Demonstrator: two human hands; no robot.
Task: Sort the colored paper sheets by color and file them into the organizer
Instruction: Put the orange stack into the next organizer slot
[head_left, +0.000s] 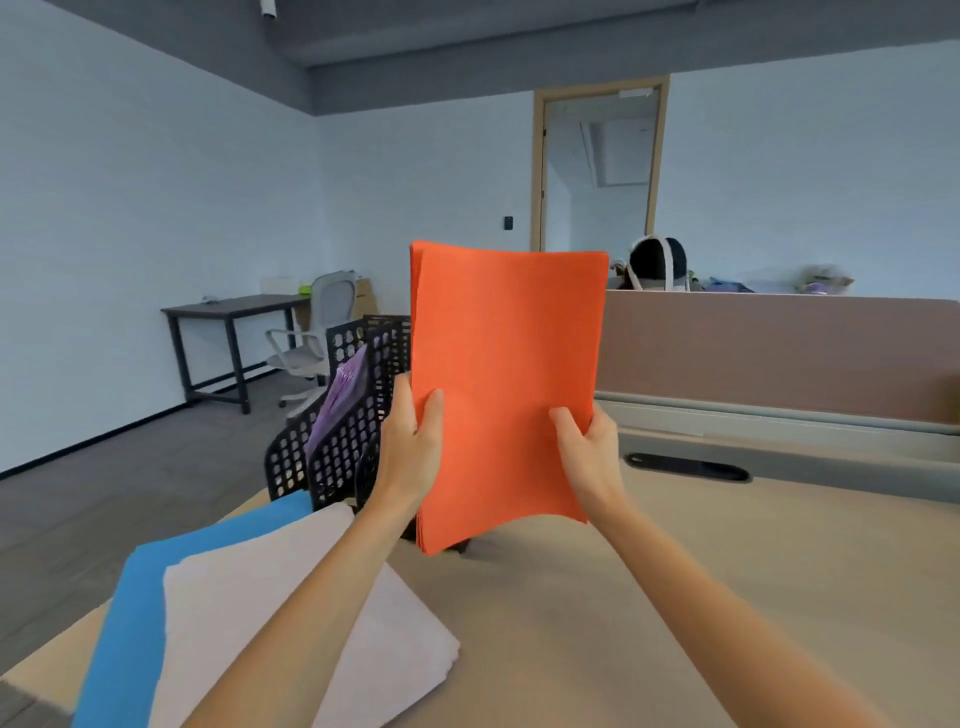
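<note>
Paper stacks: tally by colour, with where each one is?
orange stack: 1, held upright by the left hand and right hand
blue stack: 1, flat on the desk
pale stack: 1, lying partly over the blue stack
purple stack: 1, in the organizer
Total: 4

Upright orange paper stack (506, 384) between left hand (413, 441) and right hand (587, 452), beside black organizer (343, 447).
</note>
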